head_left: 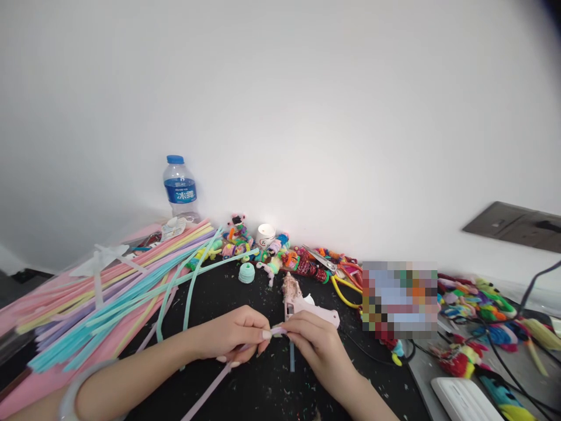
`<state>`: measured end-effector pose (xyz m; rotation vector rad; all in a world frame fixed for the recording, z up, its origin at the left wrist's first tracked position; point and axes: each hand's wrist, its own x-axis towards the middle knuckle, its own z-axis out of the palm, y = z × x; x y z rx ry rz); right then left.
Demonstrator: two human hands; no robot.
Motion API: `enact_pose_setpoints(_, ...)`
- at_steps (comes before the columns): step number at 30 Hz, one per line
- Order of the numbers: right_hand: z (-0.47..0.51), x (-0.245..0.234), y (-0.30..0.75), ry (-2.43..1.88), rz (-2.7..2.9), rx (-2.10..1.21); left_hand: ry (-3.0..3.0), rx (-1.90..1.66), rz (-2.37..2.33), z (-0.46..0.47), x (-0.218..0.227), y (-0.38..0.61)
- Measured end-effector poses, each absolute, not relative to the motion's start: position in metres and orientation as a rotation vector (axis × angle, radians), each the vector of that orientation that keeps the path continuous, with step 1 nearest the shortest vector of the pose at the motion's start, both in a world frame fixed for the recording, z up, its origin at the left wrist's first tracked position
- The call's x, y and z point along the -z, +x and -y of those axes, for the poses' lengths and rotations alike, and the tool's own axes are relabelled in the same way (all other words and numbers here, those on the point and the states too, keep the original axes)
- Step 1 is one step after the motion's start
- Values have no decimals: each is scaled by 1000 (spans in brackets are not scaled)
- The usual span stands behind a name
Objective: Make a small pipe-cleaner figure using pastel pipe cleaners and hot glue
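My left hand (239, 336) pinches a pale lilac pipe cleaner (209, 387), whose long tail hangs down toward the near edge of the table. The fingertips of my right hand (314, 340) are closed on the end of the same pipe cleaner, so a short piece of it spans the small gap between both hands. Just behind my right hand lies a pale pink hot glue gun (322, 311) with a crusted nozzle end. A clear glue stick (292, 356) is below it. Farther back stands a mint green coil of pipe cleaner (246, 273).
Bundles of pastel pipe cleaners (144, 280) spread over the left side. A water bottle (180, 190) stands by the wall. Small colourful figures, a paper cup (265, 235), scissors (324, 260) and yellow-handled pliers (346, 292) line the back. Cables and a white box (464, 400) lie right.
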<state>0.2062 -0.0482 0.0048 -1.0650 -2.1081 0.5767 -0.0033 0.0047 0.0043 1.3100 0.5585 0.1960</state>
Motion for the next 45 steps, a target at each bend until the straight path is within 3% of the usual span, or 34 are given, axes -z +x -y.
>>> enact_pose_setpoints(37, 50, 1, 201, -1189, 1898, -478, 1341, -271, -602, 0, 2, 5)
enact_pose_setpoints(45, 44, -6, 203, -1278, 1861, -620, 1345, -319, -631, 1, 3, 5)
